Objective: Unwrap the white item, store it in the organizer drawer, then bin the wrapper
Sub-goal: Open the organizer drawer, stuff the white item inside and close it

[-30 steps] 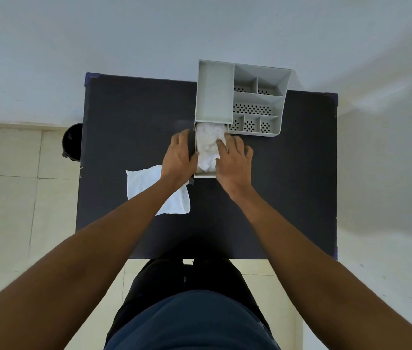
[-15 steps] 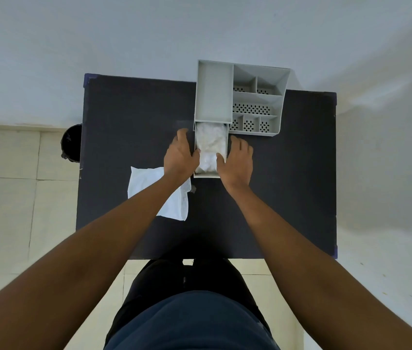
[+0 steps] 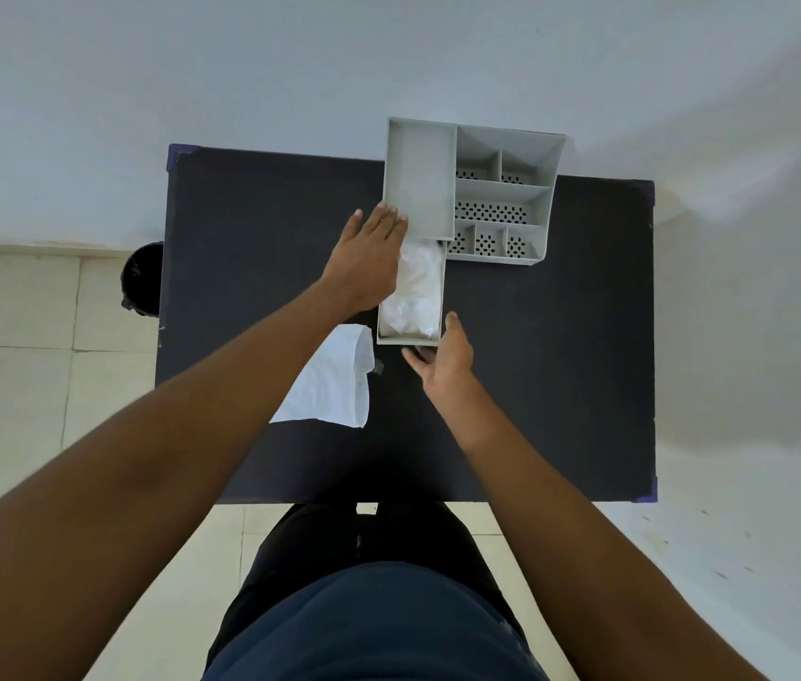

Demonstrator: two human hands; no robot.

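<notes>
The white item (image 3: 415,294) lies crumpled in the pulled-out drawer (image 3: 407,340) of the grey organizer (image 3: 501,194) at the table's far side. My left hand (image 3: 369,258) rests flat against the organizer's left wall, fingers spread, partly over the drawer's left edge. At the drawer's front wall is my right hand (image 3: 442,358), its thumb at the front right corner and its fingers at the front face. The white wrapper (image 3: 330,390) lies flat on the black table (image 3: 251,238), left of the drawer, partly hidden under my left forearm.
A black bin (image 3: 143,277) stands on the tiled floor just off the table's left edge. The organizer has several perforated compartments (image 3: 492,211) on its right side. White wall runs behind the table. My legs are at the near edge.
My left hand moved forward from the drawer's side to the organizer's left wall. My right hand drew back from beside the drawer to its front. The white item stays in the drawer.
</notes>
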